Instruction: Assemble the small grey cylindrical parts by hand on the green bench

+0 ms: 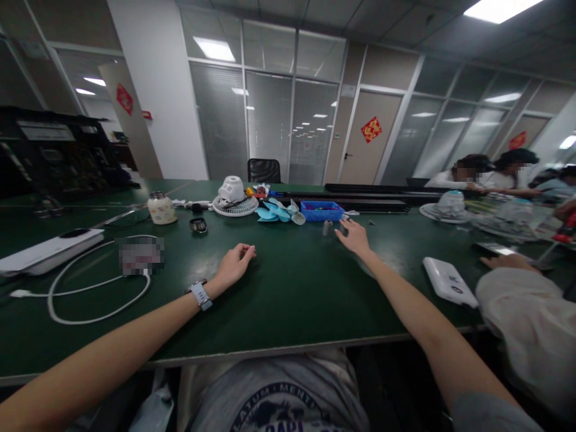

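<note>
My left hand [234,263] rests on the green table [288,300] with its fingers loosely curled and nothing visible in them; a watch is on that wrist. My right hand [355,237] is stretched far forward, fingers spread, its tips close to a small grey cylinder [327,227] and a dark small part by the blue tray [321,210]. Just beyond lie light-blue fan blades [276,212] and a white fan grille with its motor housing [234,198].
A white cable [96,297] loops at the left beside a white flat device [49,251]. A cream jar [161,209] and a dark ring [198,225] stand behind. A white power bank [449,281] lies right, next to another person's sleeve and hand [508,262]. Other people sit at the far right.
</note>
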`<state>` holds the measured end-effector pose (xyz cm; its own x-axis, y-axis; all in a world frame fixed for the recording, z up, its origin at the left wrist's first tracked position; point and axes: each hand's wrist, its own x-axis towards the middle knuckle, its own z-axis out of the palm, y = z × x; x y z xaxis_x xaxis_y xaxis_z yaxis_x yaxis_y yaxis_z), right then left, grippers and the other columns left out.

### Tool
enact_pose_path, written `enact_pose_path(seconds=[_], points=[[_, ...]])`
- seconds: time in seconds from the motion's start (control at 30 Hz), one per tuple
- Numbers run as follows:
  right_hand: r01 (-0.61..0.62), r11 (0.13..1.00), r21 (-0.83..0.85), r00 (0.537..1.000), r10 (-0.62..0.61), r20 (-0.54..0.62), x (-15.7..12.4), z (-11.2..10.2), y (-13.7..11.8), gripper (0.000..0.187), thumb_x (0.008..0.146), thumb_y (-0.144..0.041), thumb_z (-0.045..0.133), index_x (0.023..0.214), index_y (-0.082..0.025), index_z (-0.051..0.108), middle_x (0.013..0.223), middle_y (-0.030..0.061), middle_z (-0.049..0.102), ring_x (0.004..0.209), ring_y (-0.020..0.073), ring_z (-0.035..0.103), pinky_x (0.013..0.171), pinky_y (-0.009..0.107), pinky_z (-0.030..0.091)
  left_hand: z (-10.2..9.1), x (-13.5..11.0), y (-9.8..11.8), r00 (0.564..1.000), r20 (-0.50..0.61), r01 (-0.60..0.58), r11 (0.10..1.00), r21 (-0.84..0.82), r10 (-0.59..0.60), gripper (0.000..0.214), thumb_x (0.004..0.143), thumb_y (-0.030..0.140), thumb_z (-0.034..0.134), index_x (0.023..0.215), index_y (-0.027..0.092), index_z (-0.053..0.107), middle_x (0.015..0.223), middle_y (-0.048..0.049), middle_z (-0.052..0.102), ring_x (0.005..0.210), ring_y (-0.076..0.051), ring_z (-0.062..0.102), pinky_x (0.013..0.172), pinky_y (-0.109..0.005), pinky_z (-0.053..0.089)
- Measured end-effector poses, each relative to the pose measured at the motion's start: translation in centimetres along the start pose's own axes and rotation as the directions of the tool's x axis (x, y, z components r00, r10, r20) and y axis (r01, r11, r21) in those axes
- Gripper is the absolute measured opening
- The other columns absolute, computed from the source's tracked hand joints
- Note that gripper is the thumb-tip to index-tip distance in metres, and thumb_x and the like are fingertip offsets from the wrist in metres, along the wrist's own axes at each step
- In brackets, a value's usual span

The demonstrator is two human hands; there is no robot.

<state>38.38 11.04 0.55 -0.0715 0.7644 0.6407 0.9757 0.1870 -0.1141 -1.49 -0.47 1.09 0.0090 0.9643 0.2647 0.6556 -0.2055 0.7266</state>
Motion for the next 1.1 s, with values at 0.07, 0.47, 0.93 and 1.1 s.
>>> enact_pose_path(seconds=[0.07,0.47,0.93,1.1], points=[[0.009,1.000,-0.004,1.000,-0.009,-0.025,0.1,0.0,0.0,0.052,0.089,-0.042,0.049,0.129,-0.011,0.058,0.137,0.0152,0.053,0.130,0.0296,0.045,0.105,0.045,0.036,0.0,0.0,-0.1,1.000,0.001,-0.006,1.000,-0.003,0.006,0.046,0.086,0.057,0.039,0.101,0.019,0.059,0.101,-0.0088,0.073,0.093,-0.025,0.067,0.079,-0.035,0.047],[-0.009,0.998,-0.063,1.000,0.009,0.000,-0.2,-0.2,0.7,0.055,0.087,-0.039,0.052,0.133,-0.009,0.054,0.131,0.0171,0.058,0.125,0.0323,0.049,0.103,0.043,0.039,0.2,0.1,-0.5,1.000,0.006,-0.028,1.000,0.000,0.028,0.046,0.087,0.058,0.039,0.100,0.019,0.059,0.100,-0.0083,0.074,0.092,-0.024,0.067,0.078,-0.035,0.048],[0.064,0.993,-0.098,0.998,-0.061,0.033,-0.1,-0.7,0.3,0.047,0.091,-0.026,0.041,0.132,-0.008,0.054,0.135,0.0154,0.055,0.115,0.0284,0.058,0.100,0.041,0.042,0.2,0.2,-0.6,1.000,0.014,-0.024,1.000,0.001,0.024,0.047,0.086,0.059,0.039,0.100,0.019,0.060,0.100,-0.0078,0.073,0.090,-0.024,0.066,0.077,-0.035,0.047],[0.025,0.995,-0.095,0.999,-0.020,0.048,-0.3,-1.0,0.2,0.049,0.091,-0.027,0.043,0.136,-0.010,0.050,0.128,0.0161,0.060,0.106,0.0302,0.063,0.094,0.042,0.045,0.2,0.2,-0.7,0.999,0.021,-0.025,1.000,0.002,0.025,0.047,0.086,0.059,0.039,0.100,0.019,0.060,0.100,-0.0078,0.073,0.093,-0.025,0.066,0.079,-0.035,0.047]])
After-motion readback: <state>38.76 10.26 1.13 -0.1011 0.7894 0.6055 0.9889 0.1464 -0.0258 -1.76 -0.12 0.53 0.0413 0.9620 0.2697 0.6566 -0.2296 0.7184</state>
